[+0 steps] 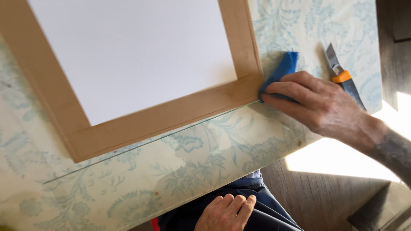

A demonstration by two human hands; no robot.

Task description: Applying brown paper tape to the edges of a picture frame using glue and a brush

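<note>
The fingers (284,92) of the right hand (321,105) are held straight and pressed together, flat on a blue cloth (280,72), which is pinned against the corner of a frame (171,115). No pinch is seen; the cloth is held down under the fingertips, its free end sticking out toward 1 o'clock. The back of the hand faces up, the knuckles are slightly raised, and the wrist and forearm run off toward 4 o'clock, out past the table (192,167) edge and over the floor (325,196).

The cloth lies at the frame's lower right corner, touching its outer edge, partly on the patterned table cover. The frame is of plain brown board around a white panel (128,55), and it lies tilted on the table, to 9 o'clock of the hand.

A knife (342,77) with an orange slider is seen just beyond the knuckles, at 1 o'clock, apart from the hand.

The left hand (227,211) rests at 6 o'clock on a dark trouser lap (265,209), below the table edge, its fingers loosely curled and side by side, nothing held.
</note>
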